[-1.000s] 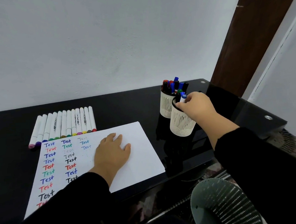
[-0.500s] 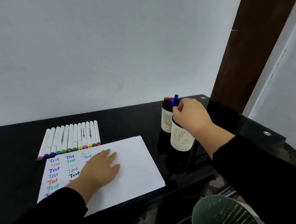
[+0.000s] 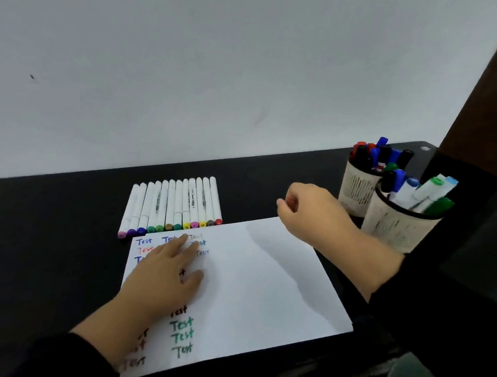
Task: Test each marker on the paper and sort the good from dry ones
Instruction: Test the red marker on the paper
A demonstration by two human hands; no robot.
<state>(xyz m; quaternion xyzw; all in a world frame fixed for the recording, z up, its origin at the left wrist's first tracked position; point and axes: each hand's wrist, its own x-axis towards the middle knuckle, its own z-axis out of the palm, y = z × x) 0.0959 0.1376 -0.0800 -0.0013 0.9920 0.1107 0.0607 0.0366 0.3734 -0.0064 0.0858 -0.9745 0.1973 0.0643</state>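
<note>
Left hand [image 3: 165, 275] flat, fingers straight, on white sheet of paper [image 3: 255, 277]. Right hand [image 3: 309, 211] above paper's far right corner, fingers curled, empty. Row of white markers [image 3: 170, 205] beyond paper; two white mesh cups [image 3: 387, 227] right of paper.

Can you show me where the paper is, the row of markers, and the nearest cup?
paper [image 3: 260, 274]: head view, bare white middle.
row of markers [image 3: 170, 205]: head view, white barrels.
nearest cup [image 3: 393, 227]: head view, its front wall.
</note>
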